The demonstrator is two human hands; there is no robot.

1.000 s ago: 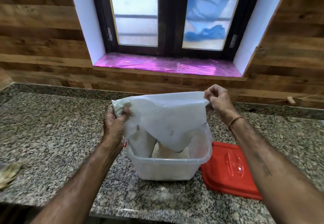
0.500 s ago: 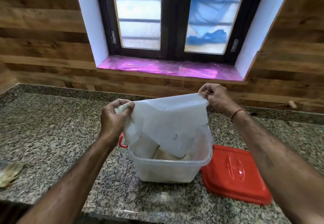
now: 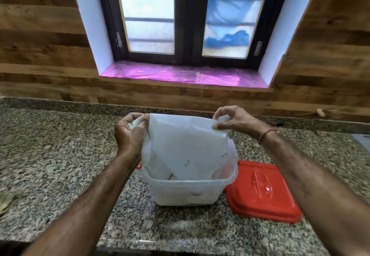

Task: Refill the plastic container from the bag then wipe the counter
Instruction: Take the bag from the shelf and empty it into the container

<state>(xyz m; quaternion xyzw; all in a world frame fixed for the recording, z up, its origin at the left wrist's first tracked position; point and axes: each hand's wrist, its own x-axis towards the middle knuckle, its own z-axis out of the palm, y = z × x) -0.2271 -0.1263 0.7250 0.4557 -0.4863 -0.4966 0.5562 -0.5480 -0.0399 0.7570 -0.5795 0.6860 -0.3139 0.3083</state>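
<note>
Both hands, left hand (image 3: 130, 133) and right hand (image 3: 230, 120), pinch the top corners of the white translucent plastic bag (image 3: 186, 147), upended into the clear square plastic container (image 3: 188, 190) to drain it; red plastic lid (image 3: 262, 189) just right of container.

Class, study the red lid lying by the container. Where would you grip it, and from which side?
Probably the raised ridge at the centre of the lid, pinched from above: it lies flat on the counter, top up, one edge close against the container.
</note>
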